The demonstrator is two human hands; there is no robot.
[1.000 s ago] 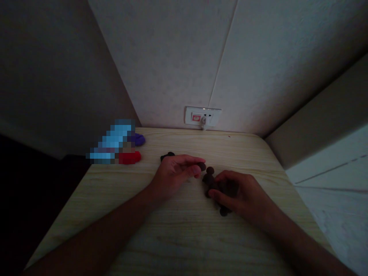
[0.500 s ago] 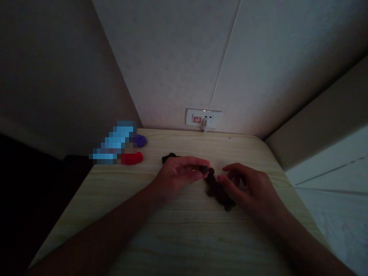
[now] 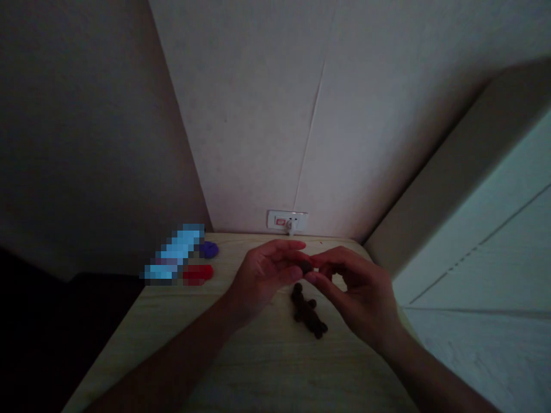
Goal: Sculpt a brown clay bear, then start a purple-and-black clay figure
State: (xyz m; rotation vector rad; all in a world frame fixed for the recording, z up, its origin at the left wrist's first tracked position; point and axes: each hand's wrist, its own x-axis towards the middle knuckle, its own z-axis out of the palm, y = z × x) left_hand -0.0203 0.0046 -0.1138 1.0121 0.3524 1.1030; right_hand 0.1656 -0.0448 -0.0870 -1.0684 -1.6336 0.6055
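Observation:
Between my two hands is a small dark brown lump (image 3: 306,266), rounded and clay-like. My left hand (image 3: 271,272) pinches it from the left between thumb and fingers. The thumb and forefinger of my right hand (image 3: 357,287) close on its right side. Just below the hands, a dark brown clay figure (image 3: 307,312) lies on the wooden table top (image 3: 258,355). It has a long body with small round knobs at its ends and sides, and neither hand touches it.
At the table's back left lie a purple lump (image 3: 209,249) and a red piece (image 3: 200,273), beside a pixelated light-blue object (image 3: 176,252). A wall socket (image 3: 287,221) with a plug in it sits just above the back edge. A pale cabinet (image 3: 465,229) stands on the right.
My right hand has let go of the brown figure and now grips the small lump together with my left hand. The view has tilted upward; the black piece behind my left hand is hidden.

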